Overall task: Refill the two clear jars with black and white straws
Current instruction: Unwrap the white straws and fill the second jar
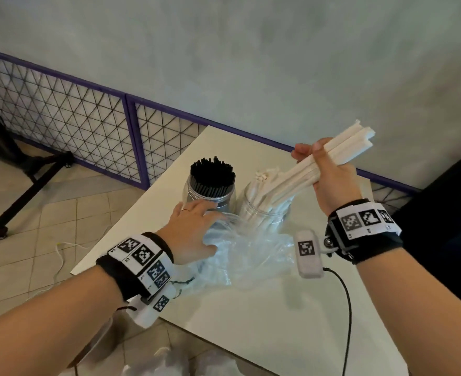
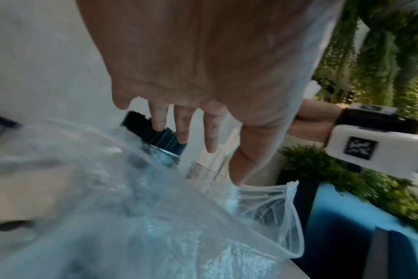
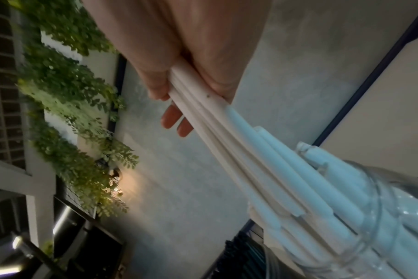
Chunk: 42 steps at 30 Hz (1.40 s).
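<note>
Two clear jars stand side by side on the white table (image 1: 251,308). The left jar (image 1: 225,198) is packed with black straws (image 1: 213,176). The right jar (image 1: 253,210) holds several white straws. My right hand (image 1: 330,172) grips a bundle of white straws (image 1: 340,147), whose lower ends slant down into the right jar (image 3: 375,222). My left hand (image 1: 194,226), fingers straight and spread (image 2: 184,130), hovers flat just in front of the black-straw jar, above a crumpled clear plastic bag (image 1: 240,256). The wrist view shows that bag (image 2: 155,217) right under the palm.
A purple-framed wire mesh fence (image 1: 88,126) runs behind the table, before a grey wall. A black cable (image 1: 346,308) trails over the table's right part. A black stand with wheels (image 1: 20,185) sits on the tiled floor at left. More plastic lies below the table's near edge (image 1: 169,359).
</note>
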Motion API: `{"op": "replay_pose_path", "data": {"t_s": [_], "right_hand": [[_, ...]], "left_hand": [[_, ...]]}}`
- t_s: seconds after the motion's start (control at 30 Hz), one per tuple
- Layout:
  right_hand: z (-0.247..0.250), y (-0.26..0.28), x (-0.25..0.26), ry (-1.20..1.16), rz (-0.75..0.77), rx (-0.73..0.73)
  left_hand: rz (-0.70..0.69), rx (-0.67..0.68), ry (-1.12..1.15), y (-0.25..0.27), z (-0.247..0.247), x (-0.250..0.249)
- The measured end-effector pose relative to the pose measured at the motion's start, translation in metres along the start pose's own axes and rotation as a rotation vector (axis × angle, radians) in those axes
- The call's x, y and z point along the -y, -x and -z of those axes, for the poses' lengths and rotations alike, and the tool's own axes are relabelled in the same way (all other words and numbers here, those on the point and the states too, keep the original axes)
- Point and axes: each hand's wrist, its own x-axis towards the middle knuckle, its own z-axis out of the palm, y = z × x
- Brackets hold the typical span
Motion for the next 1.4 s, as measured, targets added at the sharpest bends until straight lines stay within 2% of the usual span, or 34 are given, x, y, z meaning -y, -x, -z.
{"op": "replay_pose_path", "data": {"t_s": [0.23,0.37,0.47,0.6,0.73,0.8,0.97,1.1,1.2,1.3,1.37,1.4], "right_hand": [[-0.013,-0.012,-0.018,0.092,-0.059,0.114],[-0.019,-0.018,-0.020,0.197,-0.080,0.244],[-0.020,-0.023,-0.022,0.223,-0.115,0.274],[-0.024,-0.030,-0.034,0.332,-0.156,0.181],[-0.024,-0.035,-0.036,0.502,-0.063,-0.050],[-0.019,-0.038,-0.033,0.539,-0.019,-0.110],[-0.007,-0.045,-0.031,0.559,-0.036,-0.053],[-0.006,-0.047,-0.021,0.268,0.104,-0.103],[-0.007,-0.052,-0.015,0.418,0.134,-0.089],[-0.002,-0.058,-0.014,0.470,-0.048,0.067],[-0.002,-0.058,-0.009,0.332,-0.237,0.127],[-0.002,-0.056,-0.007,0.258,-0.281,0.130]], "left_hand": [[-0.179,0.032,-0.065,-0.063,-0.002,-0.038],[-0.105,0.081,-0.227,-0.081,-0.005,-0.045],[-0.083,0.080,-0.238,-0.084,-0.005,-0.044],[-0.119,0.065,-0.219,-0.084,-0.002,-0.041],[-0.123,0.079,-0.203,-0.085,0.001,-0.041],[-0.116,0.093,-0.201,-0.085,0.001,-0.040],[-0.115,0.114,-0.194,-0.084,0.003,-0.041],[-0.104,0.156,-0.151,-0.086,0.005,-0.040],[-0.093,0.182,-0.120,-0.087,0.005,-0.039],[-0.084,0.199,-0.127,-0.087,0.006,-0.039],[-0.083,0.216,-0.130,-0.088,0.007,-0.040],[-0.084,0.225,-0.130,-0.088,0.008,-0.040]]}}
